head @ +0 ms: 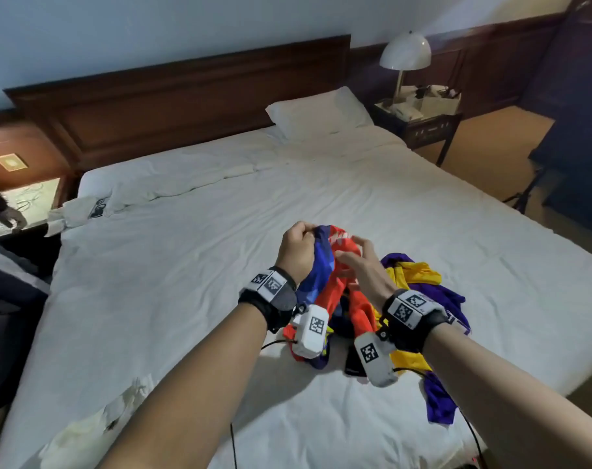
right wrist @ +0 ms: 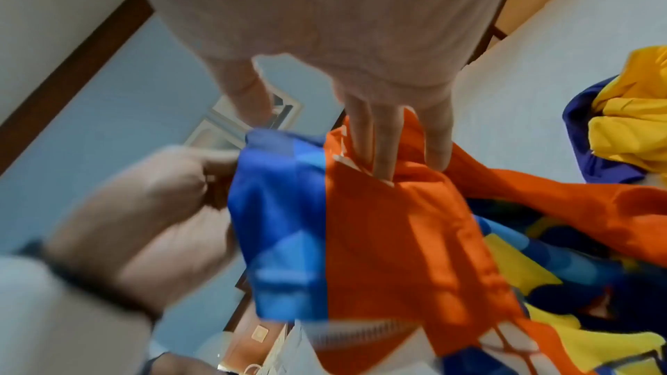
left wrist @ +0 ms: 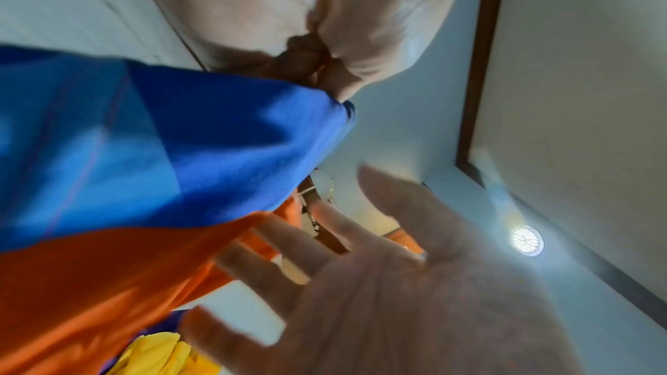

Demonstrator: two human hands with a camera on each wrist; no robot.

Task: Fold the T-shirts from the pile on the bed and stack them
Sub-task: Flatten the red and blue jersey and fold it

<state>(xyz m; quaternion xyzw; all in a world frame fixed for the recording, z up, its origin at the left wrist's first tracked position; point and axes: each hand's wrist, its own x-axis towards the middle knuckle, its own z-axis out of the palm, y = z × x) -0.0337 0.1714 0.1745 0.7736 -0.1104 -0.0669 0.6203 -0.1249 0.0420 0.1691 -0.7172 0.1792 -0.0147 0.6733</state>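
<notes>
A blue and orange T-shirt (head: pixel 325 265) hangs lifted above the white bed (head: pixel 186 282). My left hand (head: pixel 303 233) grips its blue edge in a closed fist; the left wrist view shows the fingers (left wrist: pixel 307 59) pinching the blue fabric (left wrist: pixel 162 138). My right hand (head: pixel 354 253) is spread, with straight fingers (right wrist: pixel 382 141) touching the orange part (right wrist: pixel 397 224) just right of the left hand (right wrist: pixel 173 181). Below and to the right lies the pile of purple and yellow shirts (head: pixel 418 279), partly hidden by my right wrist.
A pillow (head: pixel 318 111) lies by the dark wooden headboard (head: pixel 186 99). A nightstand (head: pixel 426 125) with a white lamp (head: pixel 406 50) stands at the bed's far right. Crumpled white cloth (head: pixel 81 211) sits at the left edge, beside another person's hand (head: pixel 3 211).
</notes>
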